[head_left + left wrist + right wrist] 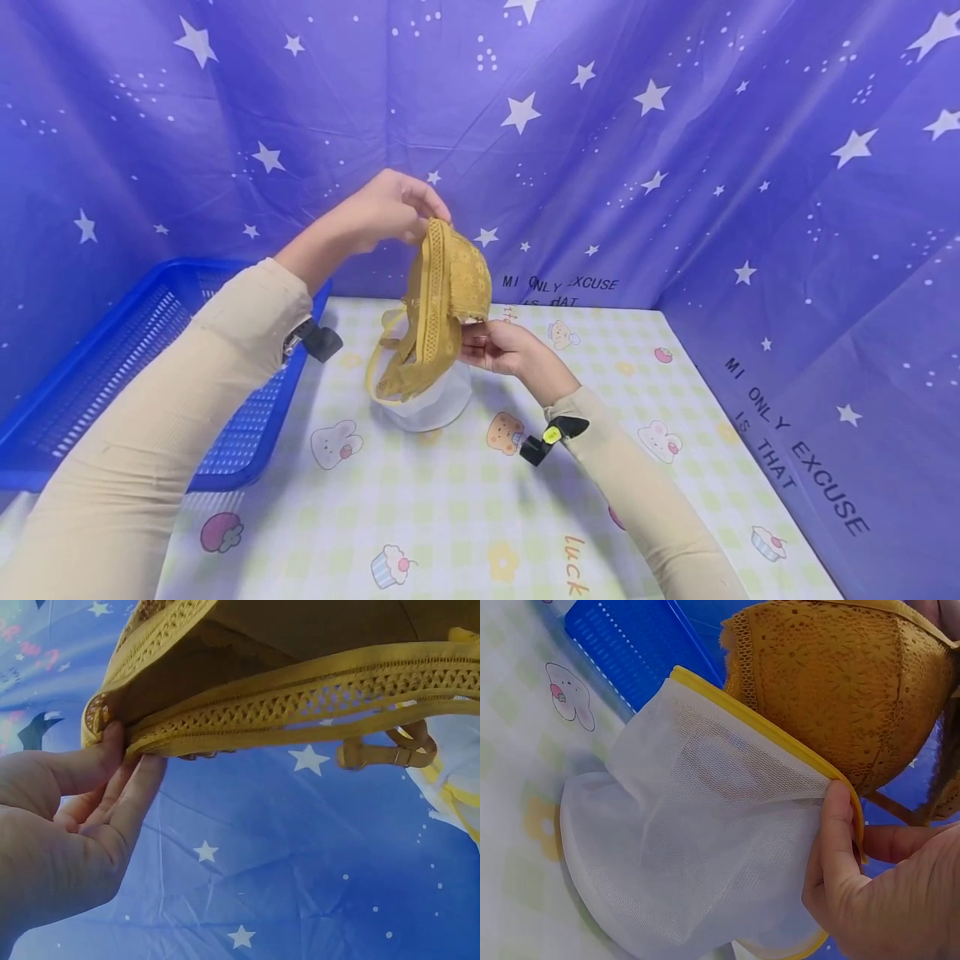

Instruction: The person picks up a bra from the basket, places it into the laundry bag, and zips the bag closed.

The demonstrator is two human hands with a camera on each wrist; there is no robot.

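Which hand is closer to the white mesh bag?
Right: the right hand pinches the mesh bag by its rim; the left hand is higher up, holding the yellow bra.

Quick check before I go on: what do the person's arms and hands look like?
The left sleeve and right sleeve are plain beige. The left wrist has a black device; the right wrist's black device bears a yellow tag. The left hand and right hand are gloveless.

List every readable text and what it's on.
"MI ONLY EXCUSE IS THAT": purple curtain, right side
"MI ONLY -XCUSE IS THAT": curtain, back, creased
"luck": tablecloth
Unclear: red lettering, tablecloth's far edge
Too small: mark on yellow tag
Too blurred: pink marks, left wrist view
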